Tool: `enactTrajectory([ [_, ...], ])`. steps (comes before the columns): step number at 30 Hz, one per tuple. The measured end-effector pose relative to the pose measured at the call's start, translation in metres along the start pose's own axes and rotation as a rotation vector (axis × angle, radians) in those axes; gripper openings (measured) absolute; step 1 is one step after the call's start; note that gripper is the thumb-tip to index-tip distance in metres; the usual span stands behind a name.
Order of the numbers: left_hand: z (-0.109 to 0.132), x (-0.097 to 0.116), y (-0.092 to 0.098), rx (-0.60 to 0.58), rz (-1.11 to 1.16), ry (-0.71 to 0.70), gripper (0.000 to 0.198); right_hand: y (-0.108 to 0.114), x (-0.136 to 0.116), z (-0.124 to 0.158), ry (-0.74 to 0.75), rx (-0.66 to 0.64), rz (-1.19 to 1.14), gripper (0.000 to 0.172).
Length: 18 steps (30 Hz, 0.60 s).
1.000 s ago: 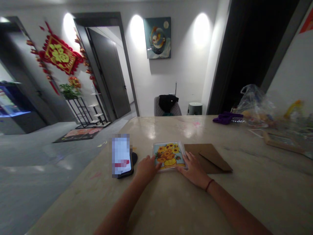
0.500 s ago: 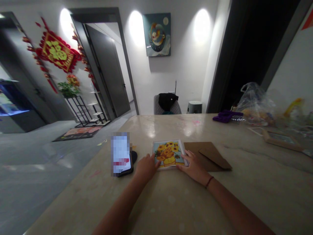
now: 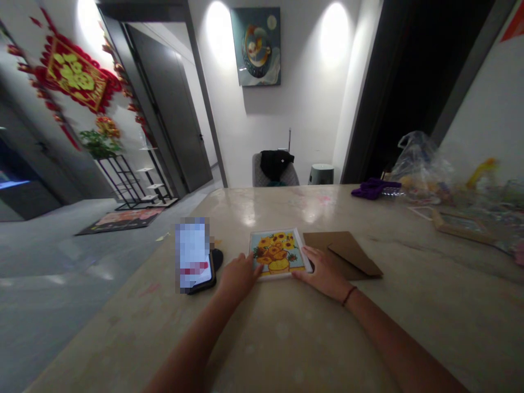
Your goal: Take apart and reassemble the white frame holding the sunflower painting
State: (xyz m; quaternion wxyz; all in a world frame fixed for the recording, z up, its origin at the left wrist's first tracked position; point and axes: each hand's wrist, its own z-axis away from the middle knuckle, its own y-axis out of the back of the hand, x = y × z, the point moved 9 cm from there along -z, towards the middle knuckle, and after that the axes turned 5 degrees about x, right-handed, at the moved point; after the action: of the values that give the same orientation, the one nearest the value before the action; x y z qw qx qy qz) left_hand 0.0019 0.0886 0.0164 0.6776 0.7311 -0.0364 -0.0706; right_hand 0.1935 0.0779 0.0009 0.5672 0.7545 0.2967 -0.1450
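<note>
A small picture of yellow sunflowers in a vase (image 3: 276, 252), with a pale border, lies flat on the table between my hands. My left hand (image 3: 239, 274) grips its left edge, with the thumb at the lower left corner. On the opposite side my right hand (image 3: 324, 273) holds the right edge, its thumb at the lower right corner and its fingers along the side. Partly behind my right hand lies a brown paper envelope (image 3: 347, 248) with a pointed flap. The undersides of my fingers are hidden.
Left of my hands, a phone with a blurred screen (image 3: 195, 254) leans on a black round stand (image 3: 218, 258). To the right are a wooden frame (image 3: 462, 226), a purple cloth (image 3: 370, 188) and a clear plastic bag (image 3: 421, 164). A chair (image 3: 257, 169) stands beyond the table.
The view has shifted, so most things appear slightly further left and higher. My right fingers have drawn in along the picture's right edge; both hands stay on it.
</note>
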Motion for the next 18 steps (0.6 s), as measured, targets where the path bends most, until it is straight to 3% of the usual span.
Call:
enactTrajectory([
  [6, -0.0003, 0.0002, 0.0012, -0.004, 0.004, 0.003, 0.046, -0.0071, -0.0038, 0.0029, 0.032, -0.053, 0.086, 0.079],
  [18, -0.0001, 0.0036, 0.0012, 0.04, -0.002, -0.02, 0.049, -0.0061, -0.0073, 0.0006, -0.038, -0.042, 0.045, 0.071],
])
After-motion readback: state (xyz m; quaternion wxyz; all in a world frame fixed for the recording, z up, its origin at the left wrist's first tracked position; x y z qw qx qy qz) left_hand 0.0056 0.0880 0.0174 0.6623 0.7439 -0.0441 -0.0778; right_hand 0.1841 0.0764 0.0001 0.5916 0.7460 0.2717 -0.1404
